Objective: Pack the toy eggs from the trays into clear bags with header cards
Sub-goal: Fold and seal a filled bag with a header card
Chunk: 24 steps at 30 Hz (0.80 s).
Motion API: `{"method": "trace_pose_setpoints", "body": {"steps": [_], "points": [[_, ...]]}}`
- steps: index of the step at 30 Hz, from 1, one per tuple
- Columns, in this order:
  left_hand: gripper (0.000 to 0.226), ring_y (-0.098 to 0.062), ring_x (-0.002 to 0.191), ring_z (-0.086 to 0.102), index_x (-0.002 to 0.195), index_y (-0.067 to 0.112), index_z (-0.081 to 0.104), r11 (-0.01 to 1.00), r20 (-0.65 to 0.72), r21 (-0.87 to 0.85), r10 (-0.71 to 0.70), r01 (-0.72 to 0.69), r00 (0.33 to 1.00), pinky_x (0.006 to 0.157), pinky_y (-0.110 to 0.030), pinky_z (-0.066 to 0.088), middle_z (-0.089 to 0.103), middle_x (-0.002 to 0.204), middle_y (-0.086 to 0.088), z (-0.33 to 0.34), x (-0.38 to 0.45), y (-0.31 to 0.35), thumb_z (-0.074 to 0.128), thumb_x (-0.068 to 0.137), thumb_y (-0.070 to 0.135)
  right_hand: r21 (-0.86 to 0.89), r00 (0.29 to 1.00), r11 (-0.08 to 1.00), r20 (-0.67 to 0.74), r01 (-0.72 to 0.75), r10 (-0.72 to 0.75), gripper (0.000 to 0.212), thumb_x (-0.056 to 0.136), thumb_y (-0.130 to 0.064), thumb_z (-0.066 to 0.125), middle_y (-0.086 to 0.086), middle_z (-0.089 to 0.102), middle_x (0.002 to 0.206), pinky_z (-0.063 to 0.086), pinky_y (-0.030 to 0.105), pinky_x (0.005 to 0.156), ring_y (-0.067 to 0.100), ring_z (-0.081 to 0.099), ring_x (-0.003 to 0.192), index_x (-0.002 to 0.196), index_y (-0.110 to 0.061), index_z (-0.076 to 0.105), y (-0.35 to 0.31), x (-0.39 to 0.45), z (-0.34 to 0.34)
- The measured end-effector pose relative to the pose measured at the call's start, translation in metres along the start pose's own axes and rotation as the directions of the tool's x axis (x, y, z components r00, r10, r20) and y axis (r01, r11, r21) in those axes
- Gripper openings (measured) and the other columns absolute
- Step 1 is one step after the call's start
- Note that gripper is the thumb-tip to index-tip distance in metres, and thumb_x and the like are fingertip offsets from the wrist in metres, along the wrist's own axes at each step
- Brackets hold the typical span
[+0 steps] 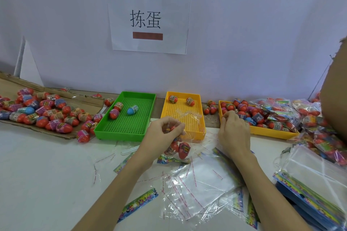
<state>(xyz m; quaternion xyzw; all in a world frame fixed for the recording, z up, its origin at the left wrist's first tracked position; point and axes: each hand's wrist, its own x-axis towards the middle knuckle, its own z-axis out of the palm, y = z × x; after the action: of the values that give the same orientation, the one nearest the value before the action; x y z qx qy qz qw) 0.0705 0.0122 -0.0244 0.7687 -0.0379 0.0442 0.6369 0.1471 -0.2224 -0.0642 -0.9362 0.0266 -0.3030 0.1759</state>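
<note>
Head view. Nearest us, loose clear bags [195,191] lie crinkled and glossy, each with a printed header card, well below the middle yellow tray [183,116]. Our left hand [163,133] pinches the mouth of one bag [178,148], which hangs just below that tray with glossy toy eggs inside; we judge the grip keeps the opening wide. Our right hand [233,131] curls at the rim of the right yellow tray [262,131]; whether it grasps an egg we cannot tell. Left of the middle tray sits a perforated green tray [127,118] holding three eggs.
</note>
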Motion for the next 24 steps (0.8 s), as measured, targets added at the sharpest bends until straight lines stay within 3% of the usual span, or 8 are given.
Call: {"method": "trace_pose_setpoints", "body": {"steps": [6, 13, 19, 24], "points": [[0.015, -0.018, 0.092, 0.077, 0.100, 0.018, 0.075, 1.000, 0.001, 0.002, -0.006, 0.006, 1.000, 0.099, -0.048, 0.059, 0.080, 0.087, 0.004, 0.0000, 0.0001, 0.0003, 0.073, 0.097, 0.033, 0.113, 0.996, 0.993, -0.079, -0.038, 0.047, 0.010, 0.101, -0.011, 0.056, 0.012, 0.064, 0.103, 0.050, 0.043, 0.083, 0.023, 0.055, 0.089, 0.104, -0.007, 0.064, 0.0039, 0.0013, 0.0007], [0.013, -0.014, 0.087, 0.077, 0.100, 0.018, 0.075, 1.000, 0.004, 0.008, -0.003, 0.003, 1.000, 0.097, -0.045, 0.060, 0.080, 0.086, 0.005, 0.0007, 0.0008, -0.0003, 0.072, 0.098, 0.031, 0.047, 0.998, 0.998, -0.051, -0.041, 0.044, 0.029, 0.105, -0.018, 0.052, 0.017, 0.068, 0.122, 0.050, 0.045, 0.094, 0.033, 0.064, 0.106, 0.113, -0.001, 0.074, 0.0031, -0.0007, 0.0026], [0.015, -0.010, 0.085, 0.076, 0.101, 0.019, 0.074, 1.000, 0.002, 0.015, 0.003, -0.003, 1.000, 0.093, -0.038, 0.062, 0.079, 0.087, 0.008, 0.0011, 0.0019, -0.0031, 0.072, 0.098, 0.034, 0.186, 0.990, 0.983, -0.136, -0.011, 0.037, 0.020, 0.101, -0.017, 0.060, 0.016, 0.063, 0.114, 0.052, 0.045, 0.086, 0.030, 0.059, 0.099, 0.115, -0.005, 0.068, -0.0037, 0.0015, -0.0050], [0.017, -0.008, 0.083, 0.076, 0.101, 0.019, 0.075, 1.000, 0.008, 0.025, 0.007, -0.007, 1.000, 0.089, -0.033, 0.062, 0.078, 0.087, 0.012, 0.0013, 0.0016, -0.0043, 0.071, 0.098, 0.035, 0.037, 0.998, 0.998, -0.023, -0.054, 0.055, 0.027, 0.104, -0.030, 0.052, 0.011, 0.063, 0.121, 0.043, 0.043, 0.096, 0.028, 0.057, 0.109, 0.117, -0.010, 0.066, 0.0010, 0.0000, 0.0006]]}}
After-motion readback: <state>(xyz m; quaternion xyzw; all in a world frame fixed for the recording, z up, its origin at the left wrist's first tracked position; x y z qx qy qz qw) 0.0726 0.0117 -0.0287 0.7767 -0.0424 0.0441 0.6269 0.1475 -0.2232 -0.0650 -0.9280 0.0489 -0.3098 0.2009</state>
